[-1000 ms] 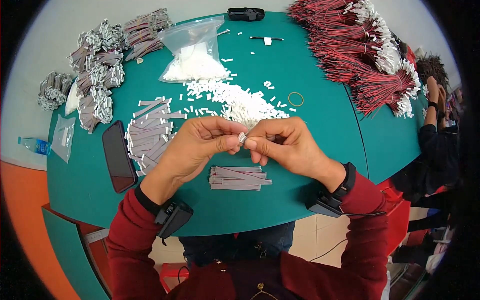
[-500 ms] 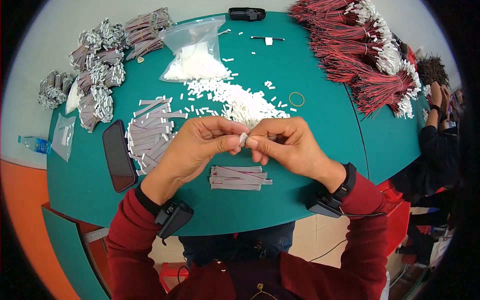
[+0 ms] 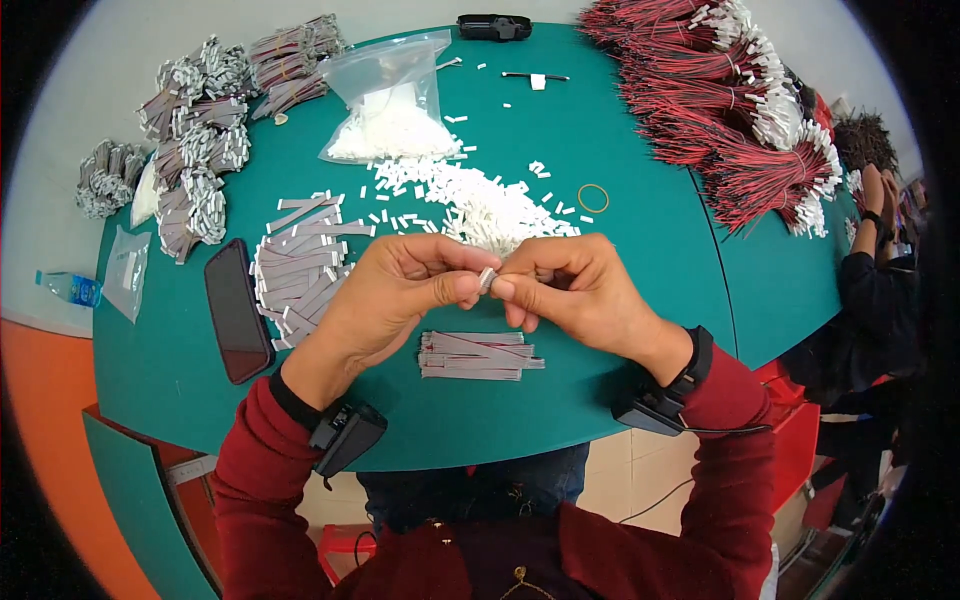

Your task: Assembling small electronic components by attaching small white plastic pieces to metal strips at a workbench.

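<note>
My left hand [image 3: 400,285] and my right hand [image 3: 575,290] meet over the middle of the table, thumbs and forefingers closed in a pinch. Between their fingertips is a small white connector [image 3: 487,279], pinched from both sides; any cable joined to it is mostly hidden by the fingers. Just below my hands lies a stack of grey flat ribbon cables [image 3: 478,356] without white ends. Beyond my fingers spreads a loose heap of white connectors [image 3: 470,200]. Left of my left hand are grey ribbon cables with white ends [image 3: 300,270], piled loosely.
A dark phone [image 3: 240,312] lies at the left. Behind are an open clear bag of white pieces [image 3: 390,125], bundled grey cables [image 3: 195,140] and a rubber band [image 3: 593,198]. Red-black wire bundles [image 3: 720,120] fill the far right. Another person's arm [image 3: 872,235] shows at the right edge.
The piece between my fingertips has turned slightly and shows a plainer white face. Both hands keep almost the same place.
</note>
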Motion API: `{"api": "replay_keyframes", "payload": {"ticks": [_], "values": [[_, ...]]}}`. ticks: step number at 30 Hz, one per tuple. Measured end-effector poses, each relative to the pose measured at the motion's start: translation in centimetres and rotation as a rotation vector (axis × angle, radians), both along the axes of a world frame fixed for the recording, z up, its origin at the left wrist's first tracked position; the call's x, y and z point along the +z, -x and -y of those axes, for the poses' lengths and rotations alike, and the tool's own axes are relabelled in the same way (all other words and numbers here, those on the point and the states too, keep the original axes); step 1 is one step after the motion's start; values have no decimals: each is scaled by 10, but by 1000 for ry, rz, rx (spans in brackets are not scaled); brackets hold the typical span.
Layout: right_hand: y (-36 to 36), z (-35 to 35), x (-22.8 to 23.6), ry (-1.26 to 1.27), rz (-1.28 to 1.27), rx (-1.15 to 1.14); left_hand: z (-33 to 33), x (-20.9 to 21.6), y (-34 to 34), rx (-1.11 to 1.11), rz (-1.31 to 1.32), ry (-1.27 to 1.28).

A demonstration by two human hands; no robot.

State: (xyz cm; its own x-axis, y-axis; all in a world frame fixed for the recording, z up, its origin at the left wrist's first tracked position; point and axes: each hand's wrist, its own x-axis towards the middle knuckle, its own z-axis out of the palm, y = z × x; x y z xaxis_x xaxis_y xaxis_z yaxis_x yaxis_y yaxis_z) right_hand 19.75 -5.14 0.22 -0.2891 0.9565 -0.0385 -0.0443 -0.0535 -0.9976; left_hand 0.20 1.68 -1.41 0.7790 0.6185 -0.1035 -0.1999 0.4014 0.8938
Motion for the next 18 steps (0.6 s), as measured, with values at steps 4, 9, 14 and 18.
{"api": "replay_keyframes", "payload": {"ticks": [4, 9, 14, 18], "values": [[-1, 0, -1, -8, 12, -14, 0, 2, -1, 16, -1, 10], [0, 1, 1, 15, 17, -11, 0, 2, 0, 11, -22, -20], [0, 2, 2, 28, 33, -11, 1, 3, -1, 23, -54, -61], [-1, 1, 4, 98, 22, 4, 4, 7, -3, 60, -86, -114]]}}
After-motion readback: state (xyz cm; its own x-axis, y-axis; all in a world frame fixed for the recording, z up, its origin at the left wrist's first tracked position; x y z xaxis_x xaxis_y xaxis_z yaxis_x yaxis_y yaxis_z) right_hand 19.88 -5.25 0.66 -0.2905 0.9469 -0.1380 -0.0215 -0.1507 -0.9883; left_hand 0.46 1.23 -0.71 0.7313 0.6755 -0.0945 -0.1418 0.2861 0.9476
